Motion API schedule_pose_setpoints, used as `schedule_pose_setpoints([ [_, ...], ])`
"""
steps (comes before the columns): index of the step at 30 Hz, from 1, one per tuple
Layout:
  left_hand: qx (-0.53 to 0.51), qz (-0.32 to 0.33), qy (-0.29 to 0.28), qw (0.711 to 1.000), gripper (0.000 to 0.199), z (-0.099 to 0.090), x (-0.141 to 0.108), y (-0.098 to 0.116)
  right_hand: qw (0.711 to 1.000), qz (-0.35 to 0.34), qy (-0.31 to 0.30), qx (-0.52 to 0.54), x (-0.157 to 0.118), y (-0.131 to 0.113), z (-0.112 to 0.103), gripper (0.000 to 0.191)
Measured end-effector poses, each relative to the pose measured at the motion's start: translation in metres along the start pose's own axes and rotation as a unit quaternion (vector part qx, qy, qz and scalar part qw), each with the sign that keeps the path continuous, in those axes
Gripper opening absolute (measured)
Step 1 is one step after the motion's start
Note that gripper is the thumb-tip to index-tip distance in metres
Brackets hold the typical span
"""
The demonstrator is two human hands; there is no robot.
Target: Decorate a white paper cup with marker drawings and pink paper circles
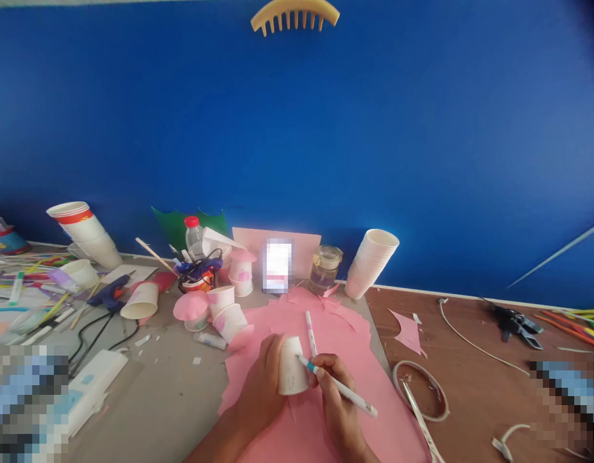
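My left hand (260, 389) grips a white paper cup (293, 366), which lies tilted over a large sheet of pink paper (383, 411). My right hand (336, 402) holds a white marker pen (340, 386) with a teal grip, its tip against the cup's side. A second white pen (311, 333) lies on the pink paper just beyond my hands. Several paper cups with pink trim (230, 323) stand or lie at the paper's far left edge, a short way from my left hand.
A blue wall rises behind the table. A glue gun (111, 290), a bottle with a red cap (194, 236), a glass jar (324, 270) and stacks of paper cups (371, 263) stand around. Craft sticks lie at both sides. Pixelated patches cover both lower corners.
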State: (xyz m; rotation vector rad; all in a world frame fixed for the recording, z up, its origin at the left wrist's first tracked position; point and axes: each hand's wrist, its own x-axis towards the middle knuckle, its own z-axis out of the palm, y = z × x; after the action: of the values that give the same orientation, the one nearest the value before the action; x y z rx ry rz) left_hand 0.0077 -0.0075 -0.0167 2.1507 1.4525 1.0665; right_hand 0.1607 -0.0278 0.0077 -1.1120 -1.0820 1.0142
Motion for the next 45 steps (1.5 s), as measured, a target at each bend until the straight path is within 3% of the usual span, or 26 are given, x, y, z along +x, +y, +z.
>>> schedule_pose_setpoints([
  [20,-0.007,-0.007,0.001,1.0,0.055,0.002,-0.002,-0.003,1.0,0.018,-0.006,0.016,0.0,0.006,-0.001,0.018],
  [31,0.017,-0.004,-0.028,0.999,0.056,-0.002,0.001,0.001,1.0,0.026,0.004,0.006,0.0,0.002,0.001,0.017],
  [45,0.009,0.01,0.008,1.0,0.053,-0.002,0.001,0.004,1.0,0.03,0.005,-0.006,0.002,0.002,0.002,0.017],
])
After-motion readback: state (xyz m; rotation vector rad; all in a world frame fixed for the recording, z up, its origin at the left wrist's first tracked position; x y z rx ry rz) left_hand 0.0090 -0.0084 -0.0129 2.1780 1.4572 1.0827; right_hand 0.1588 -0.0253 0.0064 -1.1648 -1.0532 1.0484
